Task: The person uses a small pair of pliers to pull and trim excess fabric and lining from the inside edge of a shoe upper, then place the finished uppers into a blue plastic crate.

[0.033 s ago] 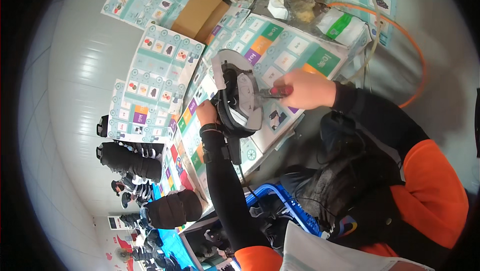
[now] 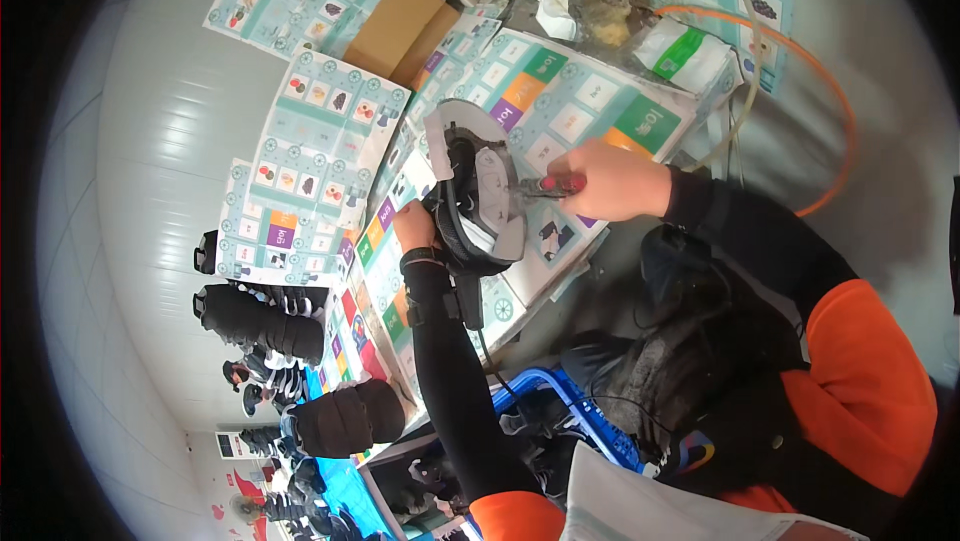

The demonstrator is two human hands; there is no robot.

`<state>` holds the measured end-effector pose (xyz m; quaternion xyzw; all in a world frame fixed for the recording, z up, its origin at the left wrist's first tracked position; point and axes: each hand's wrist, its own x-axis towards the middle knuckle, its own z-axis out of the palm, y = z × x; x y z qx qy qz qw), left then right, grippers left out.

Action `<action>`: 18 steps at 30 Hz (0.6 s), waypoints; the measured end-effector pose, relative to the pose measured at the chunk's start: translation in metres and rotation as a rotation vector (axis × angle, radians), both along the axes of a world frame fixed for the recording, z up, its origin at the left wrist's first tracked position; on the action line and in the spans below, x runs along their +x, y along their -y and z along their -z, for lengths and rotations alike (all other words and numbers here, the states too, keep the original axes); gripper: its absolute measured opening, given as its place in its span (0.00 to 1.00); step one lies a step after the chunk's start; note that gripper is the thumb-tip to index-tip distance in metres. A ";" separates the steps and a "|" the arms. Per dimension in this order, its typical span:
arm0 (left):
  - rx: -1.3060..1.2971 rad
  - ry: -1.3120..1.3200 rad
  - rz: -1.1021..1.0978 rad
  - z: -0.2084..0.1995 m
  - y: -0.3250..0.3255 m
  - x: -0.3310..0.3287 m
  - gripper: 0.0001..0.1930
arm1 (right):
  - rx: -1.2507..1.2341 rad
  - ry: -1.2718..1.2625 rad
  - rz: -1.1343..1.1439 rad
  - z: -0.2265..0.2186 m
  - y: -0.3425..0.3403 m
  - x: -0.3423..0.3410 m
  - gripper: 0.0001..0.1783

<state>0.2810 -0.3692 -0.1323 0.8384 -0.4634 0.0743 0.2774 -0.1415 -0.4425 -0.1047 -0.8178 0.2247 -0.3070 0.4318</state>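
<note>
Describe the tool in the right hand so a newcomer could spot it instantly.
Start at the table papered with teal picture charts. Near its front edge the left hand holds a black-and-grey shoe piece. The right hand presses a thin red-handled tool against it, the only red stick there.

- Worktable [image 2: 560,111] covered with teal-and-white printed cardboard sheets [image 2: 315,156], coloured squares on them
- Plain brown cardboard box [image 2: 400,26] lies among the sheets at the far side
- Wall [image 2: 170,121] of pale grey ribbed panels, evenly lit
- Orange hose [image 2: 840,131] curves past the table edge
- Blue plastic crate [image 2: 590,421] below the table
- Black stacked items [image 2: 260,321] along the wall
</note>
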 end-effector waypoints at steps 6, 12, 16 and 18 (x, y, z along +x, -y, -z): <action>0.014 -0.027 -0.018 0.003 0.004 -0.013 0.19 | 0.045 -0.019 -0.009 0.004 0.003 0.004 0.10; -0.086 -0.090 -0.022 0.000 -0.008 -0.006 0.19 | 0.046 0.014 -0.057 0.000 -0.004 0.012 0.13; -0.090 -0.229 -0.065 -0.004 -0.004 -0.027 0.20 | 0.152 -0.073 -0.157 0.004 0.002 0.006 0.15; -0.114 -0.226 -0.046 -0.007 -0.013 -0.021 0.20 | 0.055 -0.090 -0.220 0.011 -0.002 0.013 0.17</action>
